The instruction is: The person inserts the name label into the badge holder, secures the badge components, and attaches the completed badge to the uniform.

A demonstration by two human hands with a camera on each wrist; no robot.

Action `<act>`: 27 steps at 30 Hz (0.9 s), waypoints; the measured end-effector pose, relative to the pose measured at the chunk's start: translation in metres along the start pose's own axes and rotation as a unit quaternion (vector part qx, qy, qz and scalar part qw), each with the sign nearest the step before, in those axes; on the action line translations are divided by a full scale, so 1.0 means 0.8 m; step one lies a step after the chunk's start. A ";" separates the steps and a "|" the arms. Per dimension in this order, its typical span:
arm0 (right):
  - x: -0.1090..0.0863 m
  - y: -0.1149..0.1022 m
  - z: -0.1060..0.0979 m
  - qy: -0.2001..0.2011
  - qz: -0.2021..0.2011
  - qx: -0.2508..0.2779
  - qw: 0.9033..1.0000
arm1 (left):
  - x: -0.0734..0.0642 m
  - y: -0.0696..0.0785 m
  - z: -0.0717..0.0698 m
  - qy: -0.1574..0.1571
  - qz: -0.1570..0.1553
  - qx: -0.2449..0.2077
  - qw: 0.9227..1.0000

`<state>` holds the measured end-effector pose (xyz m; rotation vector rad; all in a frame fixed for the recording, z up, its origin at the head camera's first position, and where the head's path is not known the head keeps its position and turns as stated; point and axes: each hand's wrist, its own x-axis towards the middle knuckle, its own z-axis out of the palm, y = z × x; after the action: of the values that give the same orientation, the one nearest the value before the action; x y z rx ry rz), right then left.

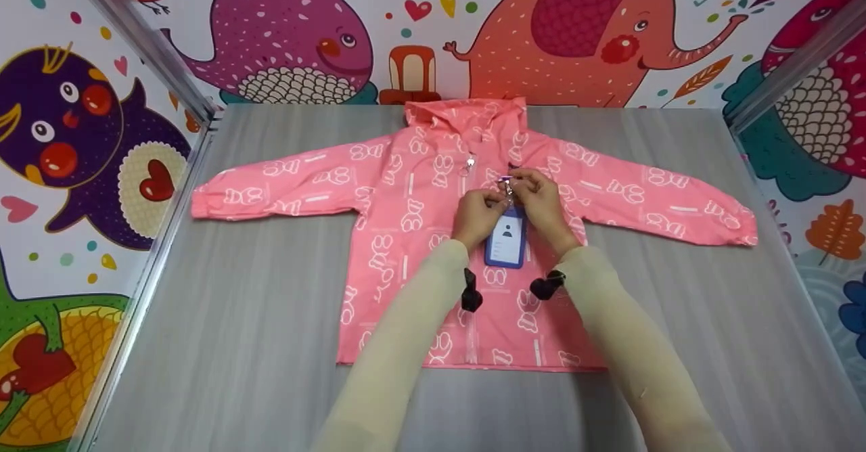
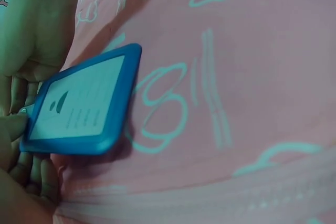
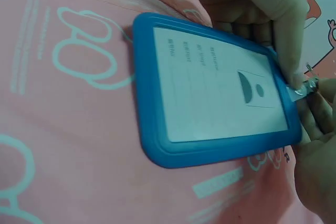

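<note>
A badge holder with a blue frame and a white card hangs from a metal clip over the front of a pink hooded jacket. My left hand pinches the short clear strap at the holder's top, thumb on its snap. Close beside it, my right hand holds the metal clip between curled fingers, near the jacket's chest. A small purple piece shows at the right fingertips. In the left wrist view, the holder tilts above the fabric.
The jacket lies spread face up, both sleeves out, its zipper pull near the collar. Beneath it is a grey wood-grain table. Printed cartoon panels stand at the back and sides, with metal rails along the edges.
</note>
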<state>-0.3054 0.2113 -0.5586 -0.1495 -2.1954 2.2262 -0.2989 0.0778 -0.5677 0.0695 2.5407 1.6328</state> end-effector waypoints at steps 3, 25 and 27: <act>-0.003 -0.010 -0.001 -0.017 0.006 0.002 1.000 | 0.001 -0.001 -0.002 -0.003 -0.005 -0.001 1.000; 0.015 0.030 0.004 0.058 -0.012 0.005 0.998 | 0.005 0.000 -0.005 -0.017 -0.027 0.045 0.998; 0.014 0.032 0.004 0.058 -0.012 -0.005 0.998 | 0.005 0.002 -0.006 -0.021 -0.028 0.055 0.998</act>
<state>-0.3154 0.2089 -0.5850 -0.2458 -2.1382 2.1364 -0.3036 0.0747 -0.5651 0.0408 2.5744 1.4569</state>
